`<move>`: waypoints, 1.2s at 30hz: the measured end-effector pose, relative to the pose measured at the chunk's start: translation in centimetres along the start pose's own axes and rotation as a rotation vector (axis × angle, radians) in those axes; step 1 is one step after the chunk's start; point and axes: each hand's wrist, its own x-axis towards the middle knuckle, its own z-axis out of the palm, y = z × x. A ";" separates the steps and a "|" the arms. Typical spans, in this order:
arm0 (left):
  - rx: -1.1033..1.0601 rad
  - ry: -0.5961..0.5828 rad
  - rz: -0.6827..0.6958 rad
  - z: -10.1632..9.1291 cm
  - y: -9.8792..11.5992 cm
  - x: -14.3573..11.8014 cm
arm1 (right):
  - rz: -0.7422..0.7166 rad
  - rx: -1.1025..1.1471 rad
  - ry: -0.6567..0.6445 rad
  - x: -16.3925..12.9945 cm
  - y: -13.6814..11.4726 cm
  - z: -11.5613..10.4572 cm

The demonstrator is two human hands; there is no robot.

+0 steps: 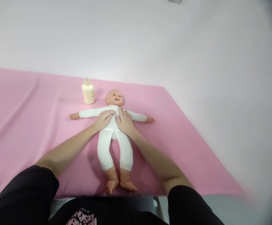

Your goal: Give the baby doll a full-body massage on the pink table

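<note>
Across the worktop (20, 125) a pink cloth lies flat, reaching from the near edge up to the far edge where it meets a plain white wall (150, 40). Its right edge runs slantwise from the far right corner down toward the near right corner, and beyond it is pale bare surface. Wide open pink cloth spreads to the left of the doll and a narrower strip to its right, both free of objects.

Only one other thing stands close: a cream-coloured lotion bottle (88, 91), upright near the far edge, just beside the doll's head on its left and apart from the outstretched arm below it. It stands clear of both forearms.

A baby doll (114, 137) lies on its back in the middle of the worktop, head toward the far edge, feet almost at the near edge. It wears a white one-piece suit; the head, hands and feet are bare flesh-toned plastic. Its arms are spread straight out to either side, the legs lie close together and the feet touch.

The left hand (103, 119) rests flat on the doll's chest, fingers loose and spread, gripping nothing. The right hand (125, 120) lies likewise flat and relaxed on the other side of the chest, just beside the left. Black sleeves cover the upper arms at the near edge.
</note>
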 end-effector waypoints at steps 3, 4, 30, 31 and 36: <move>0.050 0.018 -0.062 0.0 -0.3 0.0 | 0.049 -0.057 -0.017 -1.4 -1.4 0.2; 0.062 0.019 -0.077 0.1 -0.4 0.0 | 0.057 -0.071 -0.018 -1.9 -1.9 0.3; -0.037 -0.232 0.145 -0.3 1.3 0.2 | -0.341 0.201 -0.072 1.4 1.3 -0.4; -0.039 -0.214 0.129 -0.3 1.1 0.3 | -0.313 0.190 -0.057 1.5 1.6 -0.3; 0.012 -0.113 0.037 -0.4 -0.6 0.3 | -0.202 0.204 0.042 2.2 3.6 0.7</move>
